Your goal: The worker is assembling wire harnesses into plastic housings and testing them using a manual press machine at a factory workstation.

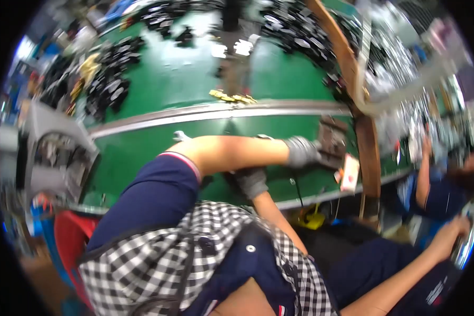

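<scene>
Left hand: I see it gloved, centre right of frame, fingers touching a dark block; grip indeterminable.
Right hand: gloved, below the left forearm, on green table; finger state indeterminable.

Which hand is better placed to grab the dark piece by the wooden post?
Probably the left. The left hand, in a grey glove, already reaches the dark piece on the green table. The right hand sits further back, apart from it.

A green worktable split by a metal rail carries heaps of black parts at 11 and 1 o'clock, small yellow pieces near centre, and a dark block at 3 o'clock.
</scene>
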`<state>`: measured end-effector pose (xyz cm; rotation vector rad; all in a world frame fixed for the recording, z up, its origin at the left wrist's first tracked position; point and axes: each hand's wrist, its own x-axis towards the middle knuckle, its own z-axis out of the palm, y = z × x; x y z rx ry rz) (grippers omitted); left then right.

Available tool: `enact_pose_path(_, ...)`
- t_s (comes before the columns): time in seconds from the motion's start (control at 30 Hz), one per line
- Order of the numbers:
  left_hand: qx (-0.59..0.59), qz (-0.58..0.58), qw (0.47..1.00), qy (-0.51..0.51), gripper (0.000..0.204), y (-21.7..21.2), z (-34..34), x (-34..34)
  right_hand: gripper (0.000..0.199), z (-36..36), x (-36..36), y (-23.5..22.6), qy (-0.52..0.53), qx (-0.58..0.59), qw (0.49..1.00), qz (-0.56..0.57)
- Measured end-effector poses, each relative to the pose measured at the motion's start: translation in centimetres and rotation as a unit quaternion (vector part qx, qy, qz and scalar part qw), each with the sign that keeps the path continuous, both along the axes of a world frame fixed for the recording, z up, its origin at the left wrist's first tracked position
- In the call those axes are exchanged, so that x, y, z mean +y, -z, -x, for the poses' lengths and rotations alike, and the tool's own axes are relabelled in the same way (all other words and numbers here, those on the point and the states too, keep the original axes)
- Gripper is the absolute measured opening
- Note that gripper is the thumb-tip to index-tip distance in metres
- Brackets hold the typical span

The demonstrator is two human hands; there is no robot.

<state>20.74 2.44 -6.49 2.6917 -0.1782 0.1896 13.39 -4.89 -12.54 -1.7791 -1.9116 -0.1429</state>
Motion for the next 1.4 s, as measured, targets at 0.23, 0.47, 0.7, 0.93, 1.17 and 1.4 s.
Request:
enact_pose_path(0.23, 0.035, 0.094, 0.993, -0.057, 0.024, -4.7, 4.9, 2.2, 0.041, -1.9, -1.7, 6.9, 0.01, 0.073, 0.994, 0.075)
enact_pose_path(0.47, 0.004, 0.519, 0.827, -0.217, 0.019, -5.6, 26.6, 11.0, 0.031, 0.8, 0.1, -3.0, 0.018, 0.188, 0.982, -0.005)
enact_pose_path(0.7, -0.165, 0.342, 0.717, -0.585, 0.026, -1.9, 29.1, 27.8, 0.031, 0.7, 0.1, -3.9, 0.05, 0.218, 0.974, 0.036)
enact_pose_path(0.93, -0.008, 0.032, 0.684, -0.729, 0.035, -1.4, 23.7, 35.7, 0.029, 1.2, 0.0, -4.3, 0.056, 0.227, 0.971, 0.038)
enact_pose_path(1.17, -0.015, 0.008, 0.677, -0.736, 0.027, 2.3, 24.1, 37.3, 0.025, 2.0, -0.1, -6.4, 0.089, 0.33, 0.932, 0.119)
enact_pose_path(1.4, -0.157, 0.221, 0.768, -0.58, 0.038, -4.4, 33.6, 22.1, 0.028, 1.6, -1.4, -3.8, 0.063, 0.426, 0.891, 0.142)
